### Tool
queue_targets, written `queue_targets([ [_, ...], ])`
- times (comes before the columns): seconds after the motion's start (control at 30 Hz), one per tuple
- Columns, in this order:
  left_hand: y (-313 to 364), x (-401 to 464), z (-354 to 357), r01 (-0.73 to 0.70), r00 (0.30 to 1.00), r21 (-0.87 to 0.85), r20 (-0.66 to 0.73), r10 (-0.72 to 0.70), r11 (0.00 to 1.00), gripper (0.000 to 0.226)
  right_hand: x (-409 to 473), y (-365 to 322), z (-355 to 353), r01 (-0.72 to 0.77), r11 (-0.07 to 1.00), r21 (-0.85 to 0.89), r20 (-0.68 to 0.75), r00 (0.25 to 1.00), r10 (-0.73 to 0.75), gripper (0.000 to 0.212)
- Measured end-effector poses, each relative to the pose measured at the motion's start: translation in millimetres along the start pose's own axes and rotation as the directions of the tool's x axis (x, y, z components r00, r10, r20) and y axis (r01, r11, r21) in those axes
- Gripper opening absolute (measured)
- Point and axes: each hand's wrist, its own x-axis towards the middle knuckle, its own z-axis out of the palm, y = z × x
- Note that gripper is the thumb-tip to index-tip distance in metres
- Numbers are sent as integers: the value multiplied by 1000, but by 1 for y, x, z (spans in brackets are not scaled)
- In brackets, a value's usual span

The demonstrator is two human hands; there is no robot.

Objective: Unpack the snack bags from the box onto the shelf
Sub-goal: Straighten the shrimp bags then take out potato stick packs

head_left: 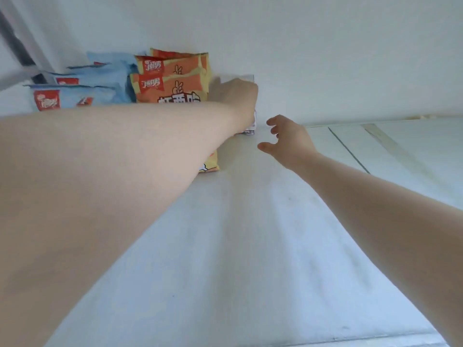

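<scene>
Both arms reach onto white shelf [250, 221]; snack bags stacked back-left.

Left hand [235, 96] holds a pale bag [250, 123] upright beside the orange bags [172, 81], mostly hidden by the hand; grip detail can't tell. Right hand [288, 139] hovers near, fingers loosely curled, holding nothing. Blue bags [85, 88] crowd far left, glossy, crinkled, overlapping. Left forearm blocks lower orange bag. Smooth matte shelf surface bare to the right and front; seam lines [348, 149] at right; white wall [300, 46] close behind.
</scene>
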Motion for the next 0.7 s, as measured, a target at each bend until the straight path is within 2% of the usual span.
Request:
queue_targets([
  [0.17, 13, -65, -33, -21, 1000, -31, 7, 22, 999, 28, -56, -36, -38, 69, 988, -141, 83, 995, -58, 61],
  [0.37, 22, -162, -73, 19, 994, -112, 108, -7, 994, 31, -141, -58, -82, 48, 970, -237, 127, 992, -18, 63],
  [0.53, 35, -276, -102, -29, 985, -234, 157, 68, 972, 38, -259, -64, -110, 43, 916, -398, 205, 978, 43, 65],
  [0.7, 60, -391, -132, -76, 969, -306, 202, 143, 949, 44, -399, -56, -140, -5, 896, -444, 244, 961, 126, 64],
])
